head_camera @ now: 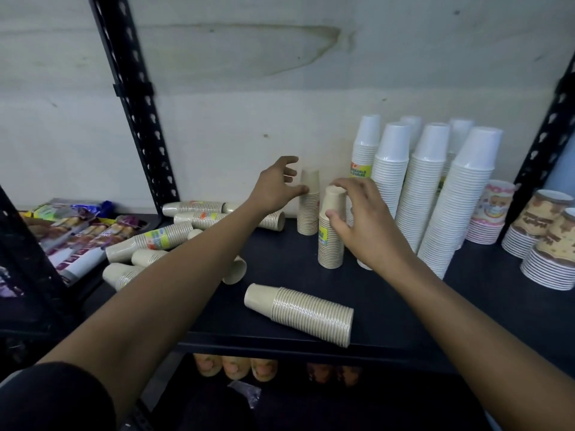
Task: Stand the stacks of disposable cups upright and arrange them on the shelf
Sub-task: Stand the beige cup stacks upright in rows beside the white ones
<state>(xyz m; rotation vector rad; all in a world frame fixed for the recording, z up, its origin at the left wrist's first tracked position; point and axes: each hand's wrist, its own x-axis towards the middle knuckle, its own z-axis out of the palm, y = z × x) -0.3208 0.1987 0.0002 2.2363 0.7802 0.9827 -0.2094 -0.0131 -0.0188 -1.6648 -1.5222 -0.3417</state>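
Note:
Two beige cup stacks stand upright on the black shelf [404, 306]: a rear stack [308, 213] near the wall and a front stack [330, 244] with a yellow label. My left hand [277, 188] is spread, its thumb touching the rear stack's upper side. My right hand [361, 222] wraps the front stack, fingers over its top and thumb on its side. One beige stack [301, 315] lies on its side near the shelf's front edge. Several more lie toppled at the left [149, 244], partly hidden by my left forearm.
Tall white cup stacks [429, 194] stand upright right of my right hand. Printed cup stacks [541, 237] sit at the far right. Snack packets [77, 234] lie at the far left. Black perforated posts [137, 104] rise at both sides; the wall is close behind.

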